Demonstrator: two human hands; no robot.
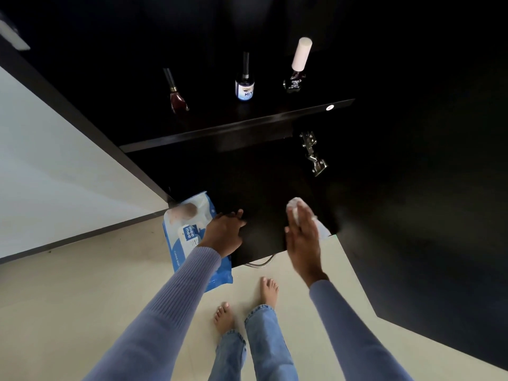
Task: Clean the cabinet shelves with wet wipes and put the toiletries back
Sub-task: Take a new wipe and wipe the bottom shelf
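The wipes pack (pixel 189 237) lies on the floor by the left hand (pixel 224 232), which rests spread open on the lower shelf (pixel 264 210), holding nothing. The right hand (pixel 302 237) presses a wet wipe (pixel 295 209) flat there. 3 bottles (pixel 244 83) stand up on the upper shelf (pixel 236 130), at 12 o'clock, well apart from both hands.

Your right hand (pixel 302 243) pressed a wet wipe (pixel 295 209) on the lower shelf (pixel 264 215); left hand (pixel 224 232) rested beside the wipes pack (pixel 187 235), three bottles (pixel 244 83) stood above.
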